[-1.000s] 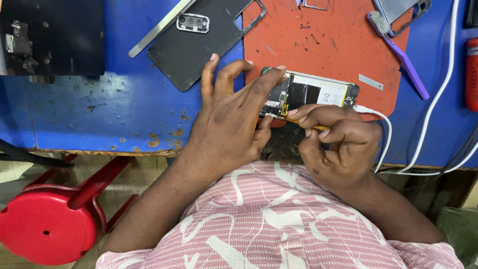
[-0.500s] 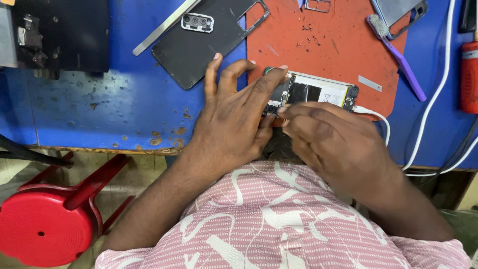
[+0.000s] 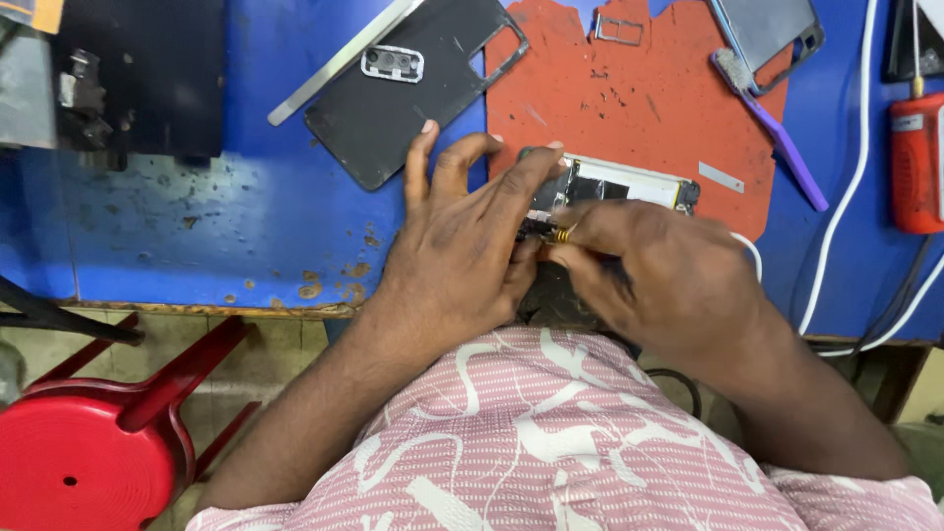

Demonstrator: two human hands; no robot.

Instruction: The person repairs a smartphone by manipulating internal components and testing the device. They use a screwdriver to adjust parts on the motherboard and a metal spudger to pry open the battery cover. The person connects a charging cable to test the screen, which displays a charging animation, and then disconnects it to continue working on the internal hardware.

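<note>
An opened phone (image 3: 629, 185) with bare insides lies on the red mat (image 3: 639, 88) at the bench's near edge. My left hand (image 3: 462, 246) rests on the phone's left end, fingers spread, pinning it down. My right hand (image 3: 669, 280) pinches a thin tool with a brass-coloured tip (image 3: 562, 234) against the phone's lower left part. Most of the tool is hidden inside the fist. The phone's dark back cover (image 3: 413, 88) lies apart, up and to the left on the blue bench.
A metal strip (image 3: 339, 61) leans by the back cover. A purple brush (image 3: 777, 138), another phone shell (image 3: 767, 29), a white cable (image 3: 846, 177) and a red device (image 3: 916, 162) sit at right. A dark block (image 3: 138, 79) is far left; a red stool (image 3: 88, 452) stands below.
My right hand has moved left over the phone, bringing the tool's tip to its lower left part. The left hand has stayed in place.
</note>
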